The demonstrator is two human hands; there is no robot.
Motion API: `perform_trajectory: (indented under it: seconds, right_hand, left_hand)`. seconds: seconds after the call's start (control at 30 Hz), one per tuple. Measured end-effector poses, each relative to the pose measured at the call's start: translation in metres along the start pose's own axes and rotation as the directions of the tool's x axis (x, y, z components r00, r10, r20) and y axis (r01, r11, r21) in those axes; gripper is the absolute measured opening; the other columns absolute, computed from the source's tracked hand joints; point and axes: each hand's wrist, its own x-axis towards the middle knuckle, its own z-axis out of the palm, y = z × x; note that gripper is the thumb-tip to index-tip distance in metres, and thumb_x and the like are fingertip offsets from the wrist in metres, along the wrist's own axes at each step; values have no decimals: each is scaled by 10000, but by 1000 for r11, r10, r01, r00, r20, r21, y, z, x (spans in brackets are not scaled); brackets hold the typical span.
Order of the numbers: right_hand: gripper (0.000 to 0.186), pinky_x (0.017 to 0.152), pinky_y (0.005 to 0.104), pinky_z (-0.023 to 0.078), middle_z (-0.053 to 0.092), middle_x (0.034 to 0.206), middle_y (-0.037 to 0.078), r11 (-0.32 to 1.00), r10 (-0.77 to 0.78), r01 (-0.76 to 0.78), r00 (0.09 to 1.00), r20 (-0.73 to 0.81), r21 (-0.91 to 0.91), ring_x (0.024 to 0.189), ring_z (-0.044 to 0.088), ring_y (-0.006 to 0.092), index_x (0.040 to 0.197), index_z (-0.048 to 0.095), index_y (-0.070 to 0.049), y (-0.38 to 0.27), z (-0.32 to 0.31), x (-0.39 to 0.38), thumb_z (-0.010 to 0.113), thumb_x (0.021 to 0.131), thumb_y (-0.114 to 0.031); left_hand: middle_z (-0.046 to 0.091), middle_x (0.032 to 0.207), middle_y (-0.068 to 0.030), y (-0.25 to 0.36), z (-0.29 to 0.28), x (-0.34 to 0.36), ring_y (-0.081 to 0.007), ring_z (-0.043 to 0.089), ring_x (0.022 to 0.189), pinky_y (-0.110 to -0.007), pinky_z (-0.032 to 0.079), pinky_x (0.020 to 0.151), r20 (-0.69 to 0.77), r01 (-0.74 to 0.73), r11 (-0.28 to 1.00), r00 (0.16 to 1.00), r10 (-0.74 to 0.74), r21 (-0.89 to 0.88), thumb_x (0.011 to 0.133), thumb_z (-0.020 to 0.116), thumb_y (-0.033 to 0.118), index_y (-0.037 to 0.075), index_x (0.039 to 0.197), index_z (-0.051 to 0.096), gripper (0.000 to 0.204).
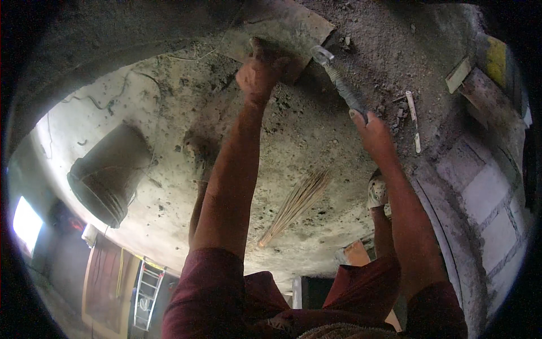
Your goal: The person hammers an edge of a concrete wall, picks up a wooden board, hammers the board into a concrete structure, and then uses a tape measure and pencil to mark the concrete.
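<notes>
My left hand [259,76] reaches far forward and grips the near edge of a flat, dusty board [276,28]. One finger lies stretched along the board's top face; the others are in deep shadow. To the right of it, my right hand [374,134] is closed around the lower end of a grey wrapped-handle tool [341,87]. A pale metal loop forms the tool's far end, beside the board's right corner. Its exact kind is unclear. Between my forearms lies a bundle of thin twigs [296,206] on the dirty floor.
A dark bucket [110,175] lies tipped at the left. Rubble and a thin white strip [414,121] are at the right, near a block wall [488,195]. My shoe [377,191] stands beside my right forearm. A ladder [148,296] appears at lower left.
</notes>
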Motion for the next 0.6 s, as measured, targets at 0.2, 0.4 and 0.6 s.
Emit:
perform_trajectory:
  seconds: [0.2, 0.4, 0.6]
  right_hand:
    - [707, 747, 523, 493, 628, 900, 343, 999, 22, -24, 999, -27, -46, 867, 630, 500, 1024, 608, 76, 1, 2, 0, 506, 922, -617]
    - [715, 744, 465, 490, 621, 825, 269, 994, -72, 64, 993, 92, 90, 805, 633, 387, 1077, 598, 74, -12, -14, -12, 504, 927, -619]
    - [638, 644, 489, 498, 597, 702, 290, 944, -329, 330, 943, -46, 7, 711, 638, 458, 902, 588, 64, -104, -45, -20, 553, 922, -572]
  left_hand:
    - [686, 984, -221, 18, -12, -4, -383, 682, 865, -458, 541, 715, 77, 45, 999, 996, -42, -29, 831, 703, 487, 98, 1474, 351, 830]
    - [704, 950, -191, -20, 4, 2, -395, 673, 886, -478, 522, 723, -78, 36, 999, 996, -37, -8, 745, 677, 678, 138, 1356, 490, 837]
    - [706, 923, -181, 4, -18, 5, -332, 689, 883, -431, 535, 752, 221, 141, 987, 968, -121, -78, 820, 694, 521, 112, 1367, 476, 717]
